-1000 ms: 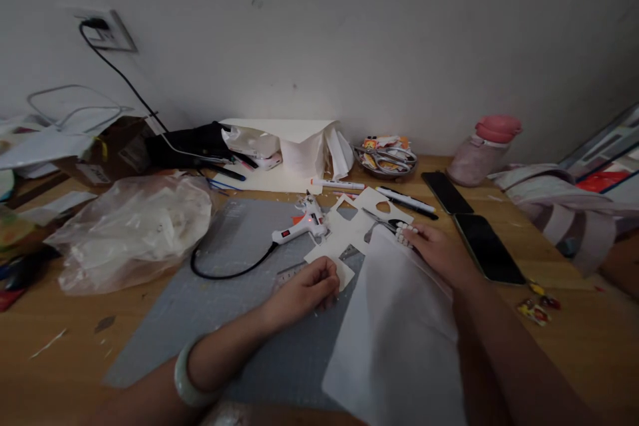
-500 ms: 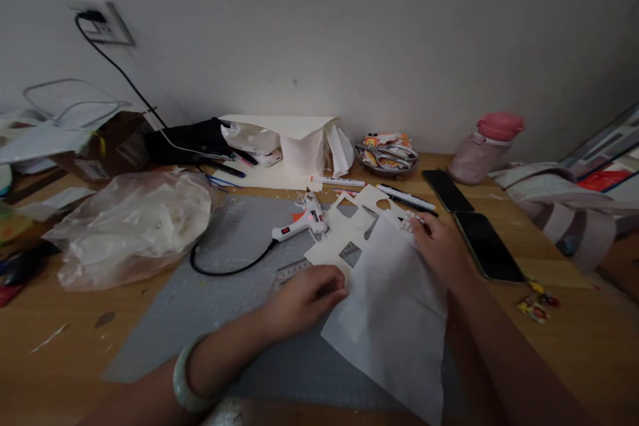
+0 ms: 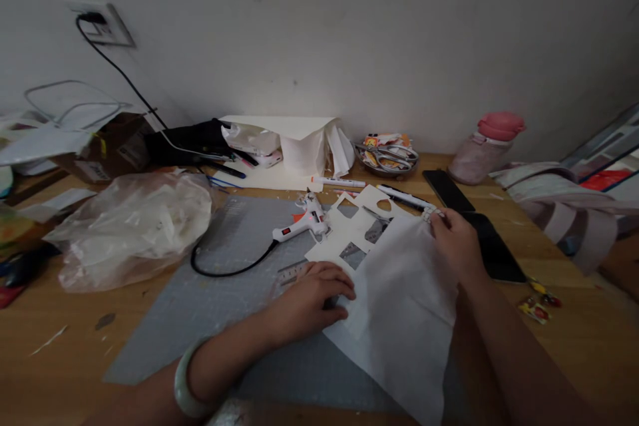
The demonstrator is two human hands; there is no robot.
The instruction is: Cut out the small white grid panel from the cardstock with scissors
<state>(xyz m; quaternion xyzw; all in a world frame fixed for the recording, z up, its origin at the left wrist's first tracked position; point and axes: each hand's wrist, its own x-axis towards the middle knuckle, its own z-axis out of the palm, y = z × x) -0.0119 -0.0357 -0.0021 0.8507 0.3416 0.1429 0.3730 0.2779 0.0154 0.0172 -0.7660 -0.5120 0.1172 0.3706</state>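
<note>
1. Here the left hand (image 3: pixel 312 296) lies flat, fingers spread loosely, pressing the near-left edge of the thin white sheet (image 3: pixel 404 306) onto the grey cutting mat (image 3: pixel 219 293).
2. The right hand (image 3: pixel 454 243) pinches the sheet's far-right corner between closed fingertips.
3. The sheet partly covers the white card cut-out (image 3: pixel 349 229), which lies just beside the glue gun (image 3: pixel 302 223).
4. A dark phone (image 3: pixel 494 256) lies next to the right hand.

My white sheet (image 3: pixel 404 306) covers part of the cut-out card (image 3: pixel 349 233) and hides the fingertips of my left hand (image 3: pixel 312 299). My right hand (image 3: pixel 456 246) blocks part of a phone (image 3: pixel 492 249). Bowl (image 3: pixel 387 156) contents too small to tell; both my forearms are cut off at the bottom edge.
</note>
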